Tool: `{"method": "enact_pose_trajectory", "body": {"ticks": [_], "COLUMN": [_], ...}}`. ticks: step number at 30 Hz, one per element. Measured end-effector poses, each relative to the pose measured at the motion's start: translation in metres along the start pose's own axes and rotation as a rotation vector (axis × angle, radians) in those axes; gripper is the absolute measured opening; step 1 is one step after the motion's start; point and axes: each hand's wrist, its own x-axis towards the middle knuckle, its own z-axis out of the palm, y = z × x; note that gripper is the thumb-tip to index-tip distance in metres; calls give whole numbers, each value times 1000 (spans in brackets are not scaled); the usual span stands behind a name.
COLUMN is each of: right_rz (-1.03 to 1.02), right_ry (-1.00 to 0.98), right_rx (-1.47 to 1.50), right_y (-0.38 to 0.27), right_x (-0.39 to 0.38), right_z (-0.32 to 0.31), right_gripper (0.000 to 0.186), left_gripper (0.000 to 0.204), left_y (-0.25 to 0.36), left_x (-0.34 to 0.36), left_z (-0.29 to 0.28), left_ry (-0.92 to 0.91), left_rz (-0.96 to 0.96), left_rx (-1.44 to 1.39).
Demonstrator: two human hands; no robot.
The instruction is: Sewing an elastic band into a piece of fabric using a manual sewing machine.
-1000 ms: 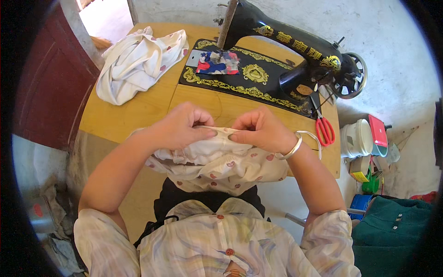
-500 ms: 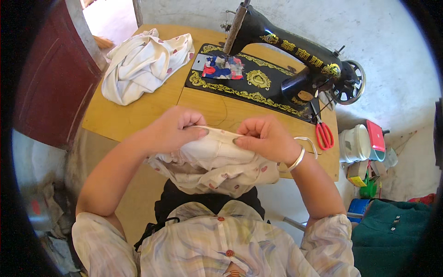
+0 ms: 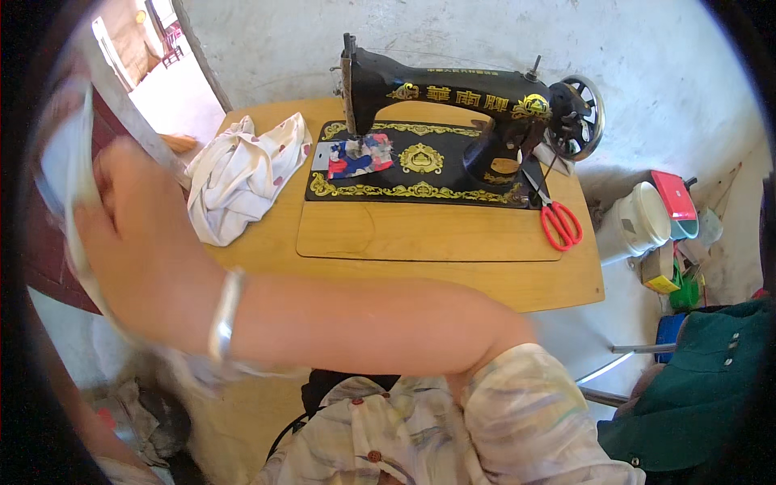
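Note:
My right arm reaches across in front of me to the far left, a silver bangle (image 3: 226, 315) on its wrist. Its hand (image 3: 133, 226), smeared by motion, grips a pale cloth garment (image 3: 74, 153), whose band stands up along the left rim. More of the garment hangs blurred below the wrist. My left forearm (image 3: 85, 420) shows at the lower left edge; the left hand's fingers are lost in blur and the dark rim. Beyond the right hand, a second white cloth with reddish spots (image 3: 242, 178) lies bunched on the wooden sewing table (image 3: 388, 283).
A black sewing machine (image 3: 461, 97) with gold decoration stands on the table, a patterned fabric scrap (image 3: 360, 158) under its needle. Red-handled scissors (image 3: 562, 226) lie beside its base. To the right are a white bucket (image 3: 634, 222) and a dark green garment (image 3: 703, 388).
Both hands held the garment's band in front of me; the garment and my right hand have swung to the far left. My left hand has moved out to the rim. The view has shifted.

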Motion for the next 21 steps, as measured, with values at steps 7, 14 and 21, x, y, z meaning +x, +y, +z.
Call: {"method": "enact_pose_trajectory", "body": {"ticks": [7, 14, 21], "right_rz": [860, 1154, 1272], "right_ry": [-83, -112, -712], "right_rx": [198, -262, -633], "right_y": [63, 119, 108], "right_x": [2, -18, 30], "right_z": [-110, -210, -217], "right_gripper": [13, 16, 29], "left_gripper": [16, 17, 23], "left_y": [27, 20, 7], "left_x": [113, 160, 173], "left_z": [150, 294, 313], "left_ry": [179, -128, -195], "left_rz": [524, 523, 532], "left_rx": [39, -326, -362]}}
